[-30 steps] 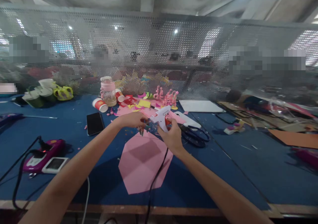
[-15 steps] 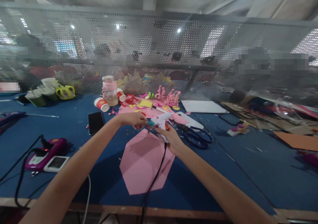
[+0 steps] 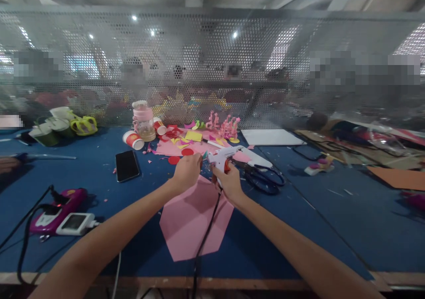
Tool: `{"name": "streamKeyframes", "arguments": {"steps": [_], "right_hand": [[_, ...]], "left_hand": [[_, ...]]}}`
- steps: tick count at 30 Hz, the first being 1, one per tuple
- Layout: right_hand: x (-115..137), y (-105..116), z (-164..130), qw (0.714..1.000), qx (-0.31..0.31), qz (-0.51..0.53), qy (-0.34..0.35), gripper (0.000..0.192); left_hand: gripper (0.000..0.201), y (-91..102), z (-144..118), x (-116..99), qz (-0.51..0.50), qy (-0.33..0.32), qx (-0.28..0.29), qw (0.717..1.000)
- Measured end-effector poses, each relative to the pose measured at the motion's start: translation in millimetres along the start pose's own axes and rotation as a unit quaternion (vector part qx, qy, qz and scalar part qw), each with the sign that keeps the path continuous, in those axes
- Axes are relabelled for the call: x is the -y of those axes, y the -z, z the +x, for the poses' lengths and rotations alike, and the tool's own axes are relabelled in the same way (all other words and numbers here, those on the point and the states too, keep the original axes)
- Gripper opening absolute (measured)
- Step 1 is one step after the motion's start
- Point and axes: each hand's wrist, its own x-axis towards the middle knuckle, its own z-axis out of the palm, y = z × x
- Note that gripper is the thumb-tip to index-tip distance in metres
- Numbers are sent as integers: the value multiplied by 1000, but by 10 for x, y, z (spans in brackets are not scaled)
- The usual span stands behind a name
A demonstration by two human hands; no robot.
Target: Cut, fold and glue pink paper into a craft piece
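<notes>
A white glue gun [image 3: 223, 157] sits just above the centre of the frame, held over the blue tabletop [image 3: 299, 219]; the right hand [image 3: 229, 182] is wrapped around its grip with the fingers closed on it, and its black cord [image 3: 203, 241] trails down toward the lower edge of the frame. The gun's nozzle points left toward the left hand [image 3: 187, 170], whose fingers are pinched shut on a small piece too blurred to make out, right at the nozzle tip. Directly below both hands lies a pink paper sheet [image 3: 194, 221] with angled corners, flat on the tabletop. Just right of the gun rest black-handled scissors [image 3: 264, 180]. Beyond the hands, toward the centre, is a scatter of pink, red and yellow paper scraps [image 3: 186, 147], with a pink-banded jar [image 3: 144, 121] and a red paper cup [image 3: 133, 139] to their left. A black phone [image 3: 127, 166] lies left of the hands. At the lower left sits a purple device [image 3: 55, 208] with cables, and a white sheet [image 3: 270, 137] lies at centre right before the perforated metal screen [image 3: 212, 60].
</notes>
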Motion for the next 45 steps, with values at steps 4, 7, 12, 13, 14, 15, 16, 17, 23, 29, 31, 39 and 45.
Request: {"name": "streamKeyframes", "arguments": {"steps": [4, 7, 12, 13, 14, 15, 16, 17, 23, 29, 31, 39, 45], "right_hand": [[6, -4, -9, 1000, 5, -17, -7, 22], [18, -8, -30, 1000, -1, -29, -5, 21], [26, -8, -78, 999, 7, -33, -6, 23], [25, -10, -86, 999, 8, -33, -8, 23], [24, -13, -92, 999, 10, -35, -10, 22], [23, -16, -98, 999, 9, -37, -11, 22], [22, -20, -104, 999, 9, -40, -12, 22], [22, -25, -110, 999, 8, -44, -12, 22], [23, -46, -150, 999, 8, -50, -21, 20], [-18, -34, -138, 996, 9, -88, 7, 17], [-32, -23, -125, 994, 10, -110, 19, 15], [21, -24, -167, 990, 21, -142, 13, 20], [44, -19, -154, 991, 58, -121, -15, 16]], "left_hand": [[25, 0, 2, 20, 14, 3, -18, 1000], [26, 5, -12, 12, 26, -2, -22, 999], [26, -11, -51, -12, 51, -4, -33, 998], [26, -16, -58, -13, 54, -7, -35, 998], [26, -21, -63, -12, 55, -10, -37, 998], [26, -26, -68, -11, 57, -11, -38, 998], [26, -30, -73, -9, 57, -13, -39, 998], [26, -35, -78, -8, 58, -13, -40, 997], [26, -56, -99, -9, 54, -14, -46, 997], [25, -72, -95, -2, 56, 1, -38, 998], [25, -83, -96, 1, 59, 1, -41, 997], [19, -158, -106, 32, 61, -5, -33, 998], [19, -195, -73, 70, 46, 3, -33, 998]]}}
